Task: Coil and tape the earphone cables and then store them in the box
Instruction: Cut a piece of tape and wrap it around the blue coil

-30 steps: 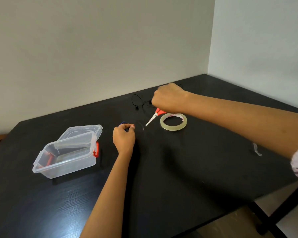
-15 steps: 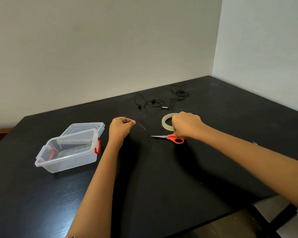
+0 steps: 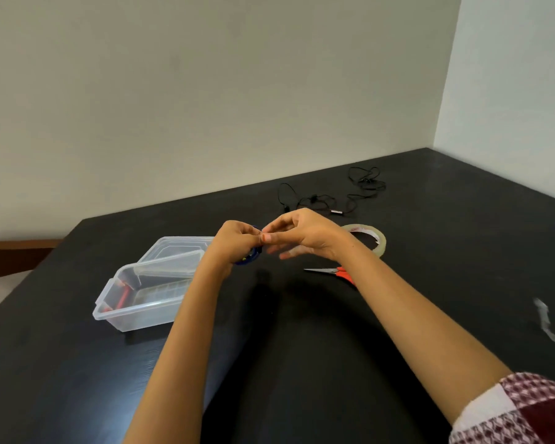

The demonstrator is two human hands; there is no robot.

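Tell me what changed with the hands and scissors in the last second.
The right hand let go of the scissors on the table and moved left to pinch the blue coil, which the left hand kept gripping. Tape roll, box and black earphones stayed put.

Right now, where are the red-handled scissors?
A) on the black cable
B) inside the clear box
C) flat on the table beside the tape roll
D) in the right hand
C: the scissors lie on the table near the tape roll; the left hand and right hand meet at the blue coil.
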